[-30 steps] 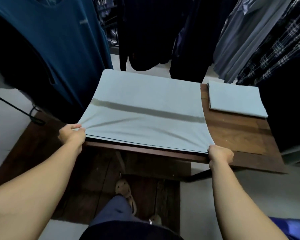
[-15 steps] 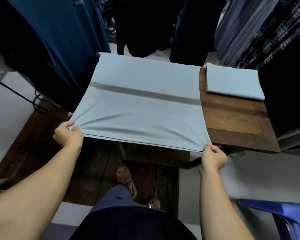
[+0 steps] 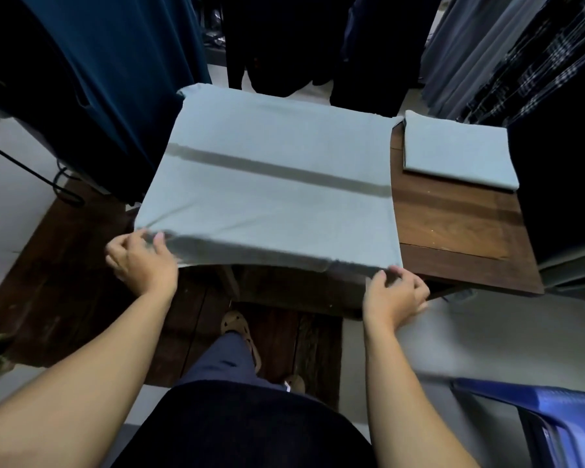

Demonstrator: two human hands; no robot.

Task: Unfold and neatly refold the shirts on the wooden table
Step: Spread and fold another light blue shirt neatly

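Note:
A pale blue-grey shirt (image 3: 277,184) lies spread over the left part of the wooden table (image 3: 453,228), with a dark crease line across its middle. Its near edge hangs past the table's front and is lifted. My left hand (image 3: 141,261) pinches the near left corner. My right hand (image 3: 394,293) pinches the near right corner. A second pale shirt (image 3: 456,150), folded into a neat rectangle, rests at the table's far right.
Dark garments hang close around the table: a teal top (image 3: 92,72) on the left, black clothes behind, grey and plaid shirts (image 3: 520,55) on the right. A blue plastic chair (image 3: 547,423) stands at lower right. My leg and sandal (image 3: 240,332) are below the table edge.
Both hands have pulled the shirt's near edge toward me and off the table's front, then raised it slightly. The folded shirt stayed put.

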